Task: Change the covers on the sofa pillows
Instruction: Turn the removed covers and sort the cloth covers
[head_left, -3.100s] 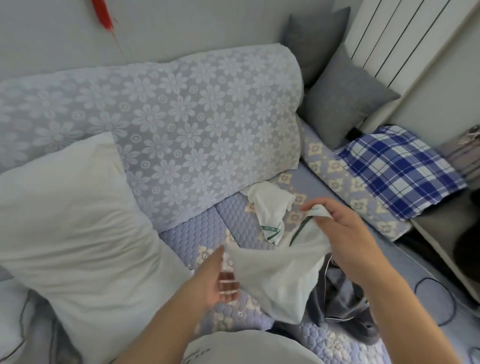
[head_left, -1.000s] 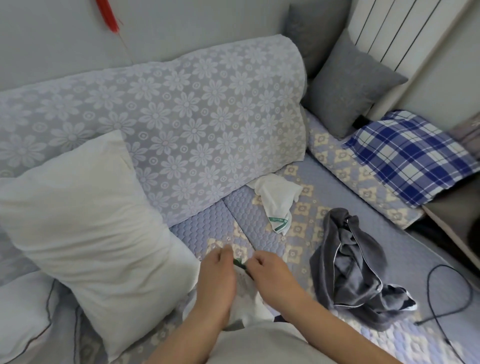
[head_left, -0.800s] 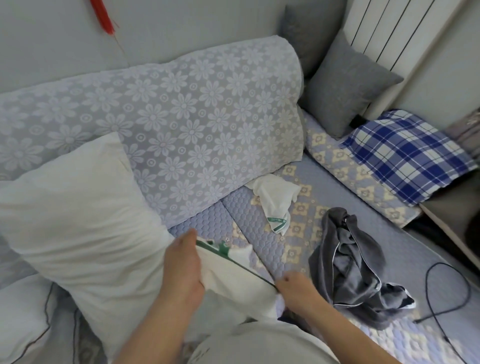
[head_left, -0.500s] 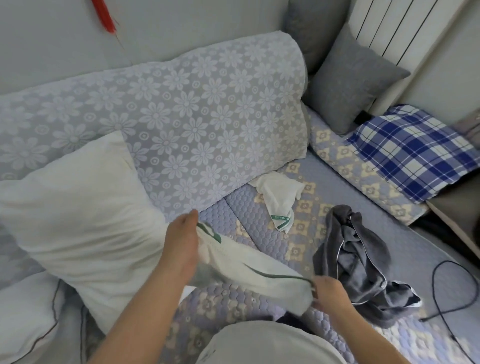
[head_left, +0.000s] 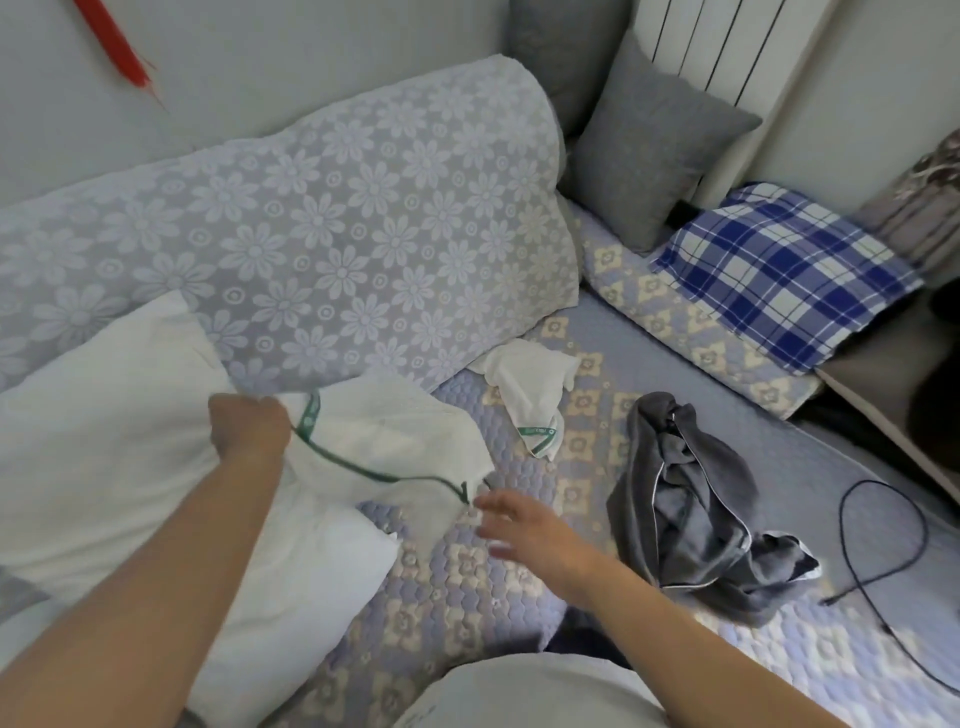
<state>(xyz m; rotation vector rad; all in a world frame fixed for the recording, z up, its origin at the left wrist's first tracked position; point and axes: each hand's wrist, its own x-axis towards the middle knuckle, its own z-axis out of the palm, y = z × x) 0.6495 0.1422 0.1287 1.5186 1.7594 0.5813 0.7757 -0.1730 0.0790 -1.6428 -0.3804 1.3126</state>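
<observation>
The left hand (head_left: 248, 434) grips one end of the pillow cover (head_left: 395, 447), which drapes rightward over the bare pillow (head_left: 104, 467) to just beside the right hand's fingers (head_left: 496, 506). Beyond those fingers lies a second cover (head_left: 530, 389); right of them, the crumpled cover (head_left: 691, 514), then a cable (head_left: 883, 545).

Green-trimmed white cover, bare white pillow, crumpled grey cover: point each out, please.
Green-trimmed white cover (head_left: 395, 441), head view, on its white cloth beside the green edging.
Bare white pillow (head_left: 104, 441), head view, on its broad front face.
Crumpled grey cover (head_left: 691, 499), head view, on the middle folds of the heap.
</observation>
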